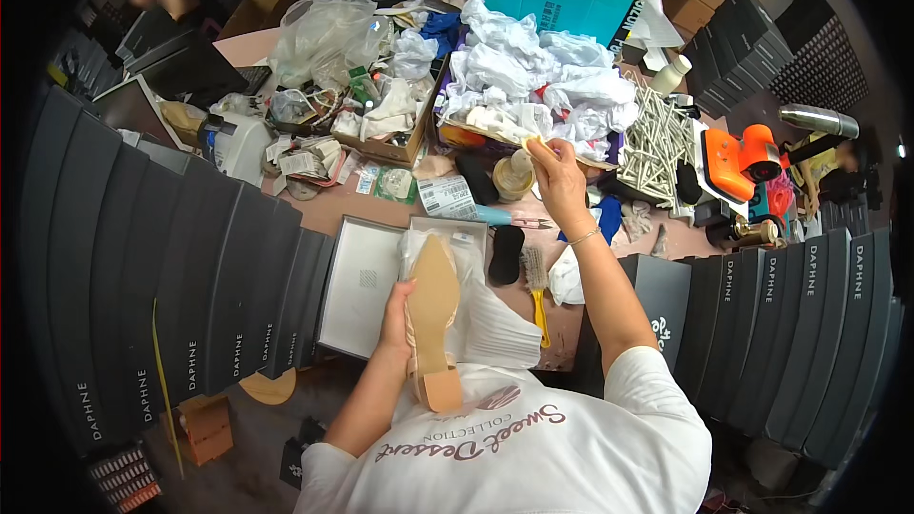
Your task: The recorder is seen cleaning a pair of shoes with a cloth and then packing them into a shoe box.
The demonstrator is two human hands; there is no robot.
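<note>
My left hand (398, 316) is wrapped round the side of a pointed shoe (433, 314), its tan sole and block heel turned up to me. Beneath the shoe lies an open box (360, 276) with white tissue paper (481, 309) spilling toward me. My right hand (562, 181) is stretched out over the bench, fingertips pinched on a small pale yellow pad (530, 144). Just left of that hand stands a jar (512, 179) with yellowish contents. A yellow-handled brush (538, 295) and a black oval pad (506, 255) lie right of the box.
Stacks of dark shoe boxes (171, 257) rise on my left, with more boxes (781, 333) on my right. Behind the jar, a carton heaped with crumpled white paper (543, 76) stands beside a pile of white sticks (657, 143). An orange device (733, 160) sits at the far right.
</note>
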